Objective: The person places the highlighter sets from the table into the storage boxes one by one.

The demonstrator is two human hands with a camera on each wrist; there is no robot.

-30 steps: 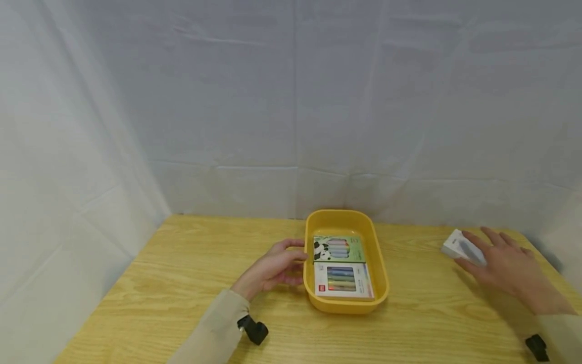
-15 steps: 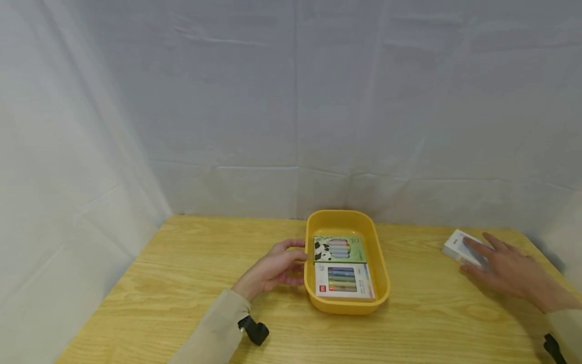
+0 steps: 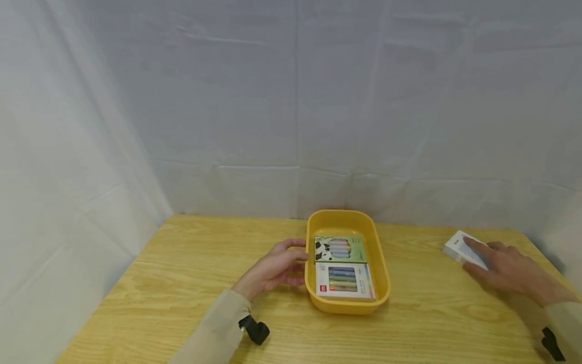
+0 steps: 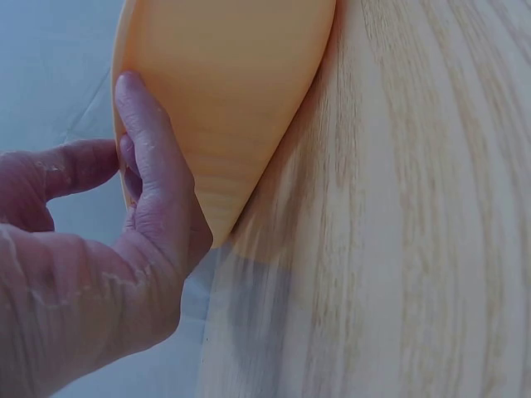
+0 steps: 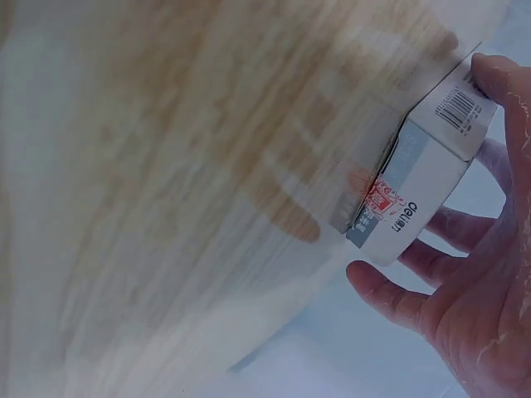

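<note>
At lower right of the head view, the right hand (image 3: 509, 270) spanned the white box (image 3: 459, 246), thumb touching its barcode end, fingers loosely spread; whether it pinched could not be told. The box looked light, stiff and smooth, perhaps crushable; opposite ends seemed the surest hold. Lower centre, the left hand (image 3: 275, 267) lightly gripped the yellow bin (image 3: 345, 306) by its left rim on the tabletop (image 3: 423, 313).

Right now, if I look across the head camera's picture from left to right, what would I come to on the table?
The person's left hand, then the yellow tray, then the white box, then the person's right hand.
</note>
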